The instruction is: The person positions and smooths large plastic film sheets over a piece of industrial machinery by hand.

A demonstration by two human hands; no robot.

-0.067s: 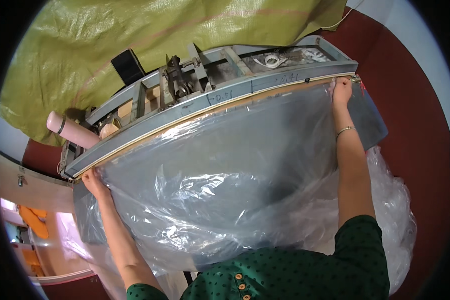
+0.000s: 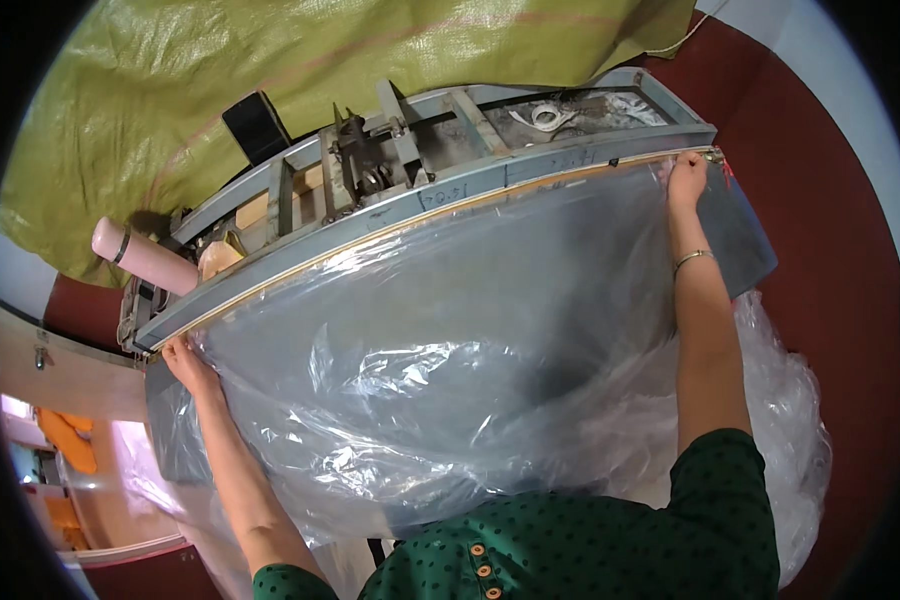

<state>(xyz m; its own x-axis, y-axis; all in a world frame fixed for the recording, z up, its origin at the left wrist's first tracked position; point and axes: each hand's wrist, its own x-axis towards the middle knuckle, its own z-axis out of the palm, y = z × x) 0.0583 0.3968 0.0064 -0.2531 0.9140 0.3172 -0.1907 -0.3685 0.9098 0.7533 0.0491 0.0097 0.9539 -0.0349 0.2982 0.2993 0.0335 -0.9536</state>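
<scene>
Left hand point(image 2: 189, 368): thumb and fingers drawn together, apparently pinching the far edge of a wide sheet of clear, glossy plastic film point(image 2: 430, 310). Right hand point(image 2: 687, 182): fingertips likewise closed on that edge, the film puckering just beside them; exact finger contact partly hidden on both.

Film position: spread between the two hands, far edge running from fingertips to fingertips, the rest falling from the fingers toward the body in creases. Beneath it, a dark grey flat panel point(image 2: 742, 240), bare just outside the right fingers. Directly beyond the fingertips, a thin pale-yellow strip point(image 2: 320, 262) along a long grey metal frame point(image 2: 490, 178). Loose bunched film point(image 2: 785, 430) hangs outside the right forearm, below the fingers. Beyond the left fingers, a pink cylindrical bottle point(image 2: 148, 258) leans on the frame.

Handling (judged): very light, limp, slick; likely to cling, wrinkle and slide, and to stretch or tear under a hard point pull. Best hold: thumb-and-finger pinch at the two far corners, where the hands are, with even outward tension; a mid-edge hold would probably let the ends sag.
</scene>
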